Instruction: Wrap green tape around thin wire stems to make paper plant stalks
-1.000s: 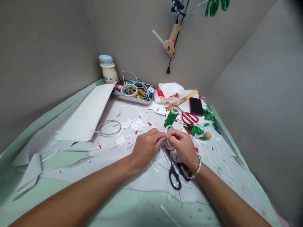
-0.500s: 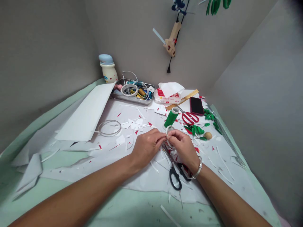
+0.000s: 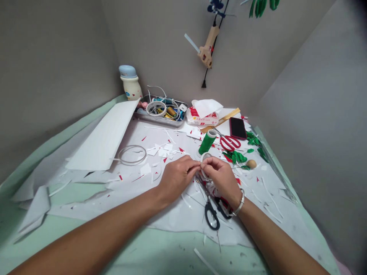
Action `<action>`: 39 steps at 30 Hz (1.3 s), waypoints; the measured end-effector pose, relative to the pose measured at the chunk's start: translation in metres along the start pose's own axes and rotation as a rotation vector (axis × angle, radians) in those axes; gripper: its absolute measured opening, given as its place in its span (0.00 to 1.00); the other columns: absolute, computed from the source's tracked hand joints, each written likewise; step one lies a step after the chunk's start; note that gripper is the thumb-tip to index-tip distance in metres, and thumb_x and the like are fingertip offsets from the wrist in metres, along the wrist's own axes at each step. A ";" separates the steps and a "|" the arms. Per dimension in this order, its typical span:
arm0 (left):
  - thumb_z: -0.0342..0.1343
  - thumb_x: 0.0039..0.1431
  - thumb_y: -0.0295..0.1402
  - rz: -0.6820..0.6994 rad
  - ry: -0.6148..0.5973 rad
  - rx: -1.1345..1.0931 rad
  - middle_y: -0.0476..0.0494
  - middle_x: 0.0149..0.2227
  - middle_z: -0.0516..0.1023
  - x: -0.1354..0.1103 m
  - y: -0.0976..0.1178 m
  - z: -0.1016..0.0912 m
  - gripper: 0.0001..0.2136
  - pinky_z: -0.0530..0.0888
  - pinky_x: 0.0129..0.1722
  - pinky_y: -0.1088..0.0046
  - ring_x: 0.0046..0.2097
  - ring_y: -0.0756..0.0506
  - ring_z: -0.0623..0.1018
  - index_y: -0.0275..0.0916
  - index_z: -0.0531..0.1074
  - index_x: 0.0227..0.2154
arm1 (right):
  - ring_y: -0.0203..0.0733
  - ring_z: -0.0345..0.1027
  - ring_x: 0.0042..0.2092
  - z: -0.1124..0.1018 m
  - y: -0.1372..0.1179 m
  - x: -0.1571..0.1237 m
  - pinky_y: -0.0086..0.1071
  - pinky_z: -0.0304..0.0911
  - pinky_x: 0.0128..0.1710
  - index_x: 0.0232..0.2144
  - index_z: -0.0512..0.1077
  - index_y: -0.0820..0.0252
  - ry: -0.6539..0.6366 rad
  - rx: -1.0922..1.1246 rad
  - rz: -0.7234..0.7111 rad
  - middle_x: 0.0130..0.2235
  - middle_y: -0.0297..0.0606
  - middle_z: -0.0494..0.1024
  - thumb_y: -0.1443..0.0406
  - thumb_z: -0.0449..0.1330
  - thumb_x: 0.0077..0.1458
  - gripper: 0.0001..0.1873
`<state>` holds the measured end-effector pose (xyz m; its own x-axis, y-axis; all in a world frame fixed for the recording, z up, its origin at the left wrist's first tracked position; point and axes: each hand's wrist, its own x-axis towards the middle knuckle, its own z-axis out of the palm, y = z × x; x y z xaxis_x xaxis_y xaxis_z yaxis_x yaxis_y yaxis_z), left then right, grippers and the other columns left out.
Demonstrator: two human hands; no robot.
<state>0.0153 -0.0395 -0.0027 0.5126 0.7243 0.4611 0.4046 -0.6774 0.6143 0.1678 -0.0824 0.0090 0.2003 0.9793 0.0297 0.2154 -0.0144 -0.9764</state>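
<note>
My left hand (image 3: 178, 175) and my right hand (image 3: 219, 175) meet at the fingertips over the paper-covered table, both pinched closed. What sits between the fingertips is too small and covered to name. Just behind the fingers lies a white ring (image 3: 205, 156), perhaps a tape roll, partly hidden by my right hand. A spool of green thread (image 3: 207, 141) stands tilted beyond it. Below my hands rest scissors with black handles (image 3: 212, 215), partly covered by my right hand and wrist.
At the back are a metal tray (image 3: 172, 123) of spools, a tissue pack (image 3: 202, 116), a phone (image 3: 237, 128) and red-handled scissors (image 3: 230, 143). Green leaves (image 3: 236, 157) lie right, a white sheet (image 3: 100, 141) left. A glue gun (image 3: 208, 49) hangs on the wall. Paper scraps are scattered about.
My hands stay pinched together in nearly the same place. The whole view has shifted very slightly; nothing else has visibly moved.
</note>
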 end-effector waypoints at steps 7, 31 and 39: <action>0.54 0.59 0.30 -0.010 0.007 -0.061 0.48 0.33 0.78 0.001 -0.002 0.001 0.07 0.72 0.38 0.73 0.36 0.49 0.76 0.43 0.77 0.37 | 0.34 0.59 0.26 -0.001 0.001 0.000 0.29 0.57 0.27 0.24 0.69 0.60 -0.014 0.026 0.018 0.23 0.31 0.68 0.65 0.56 0.45 0.04; 0.56 0.58 0.30 -0.028 0.047 -0.105 0.48 0.33 0.79 0.001 -0.004 0.001 0.07 0.72 0.37 0.74 0.36 0.50 0.76 0.42 0.78 0.36 | 0.35 0.60 0.27 0.000 -0.001 -0.001 0.29 0.56 0.29 0.24 0.70 0.60 0.005 0.015 0.022 0.24 0.31 0.70 0.65 0.57 0.44 0.04; 0.49 0.62 0.32 0.074 0.014 0.093 0.47 0.34 0.77 -0.003 -0.001 0.001 0.10 0.71 0.35 0.76 0.35 0.50 0.75 0.41 0.76 0.40 | 0.34 0.59 0.26 0.001 -0.001 -0.001 0.29 0.55 0.28 0.24 0.71 0.60 0.017 0.019 0.057 0.23 0.30 0.69 0.64 0.58 0.45 0.05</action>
<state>0.0141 -0.0409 -0.0055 0.5335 0.6734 0.5118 0.4353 -0.7374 0.5164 0.1665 -0.0834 0.0093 0.2278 0.9734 -0.0223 0.1855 -0.0659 -0.9804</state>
